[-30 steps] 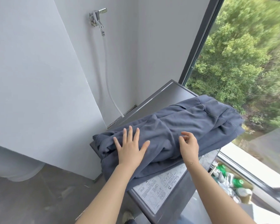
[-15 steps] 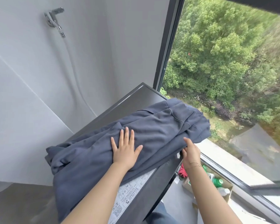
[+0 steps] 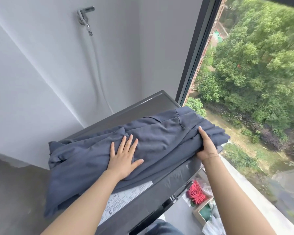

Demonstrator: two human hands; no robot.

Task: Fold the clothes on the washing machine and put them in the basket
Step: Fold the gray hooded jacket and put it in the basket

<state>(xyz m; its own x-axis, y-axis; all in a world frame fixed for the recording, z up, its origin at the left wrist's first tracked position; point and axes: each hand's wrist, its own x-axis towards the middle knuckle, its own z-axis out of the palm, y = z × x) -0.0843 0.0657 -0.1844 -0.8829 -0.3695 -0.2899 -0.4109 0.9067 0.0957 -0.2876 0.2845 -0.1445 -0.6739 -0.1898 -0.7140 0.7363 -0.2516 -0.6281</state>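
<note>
Head view. One garment (image 3: 143, 145), dark blue-grey, lies across the top of the washing machine (image 3: 161, 102), its left end drooping over the left edge and its near hem covering part of the label sticker (image 3: 126, 199) on the lid.

Change over the last second: the right hand (image 3: 206, 146) has gone from resting on top of the cloth to the garment's right end, where its fingers now tuck under the stacked layers, thumb on top, gripping the fabric. The left hand (image 3: 124, 155) has stayed flat, fingers straight and spread, pressing the cloth's middle; it grasps nothing. Judgement: the left hand anchors a crease line while the right prepares to bring the right end over. The fold is begun, not finished.

Counts:
- garments: one
- hands: two
- washing machines: one
- taps: one tap (image 3: 84, 14) on the far wall, with one hose (image 3: 98, 68) running down behind the machine
- baskets: none in frame, so the placing step lies ahead.

Near right, on the floor: a box (image 3: 204, 211) and something red (image 3: 196, 194), unclear.
</note>
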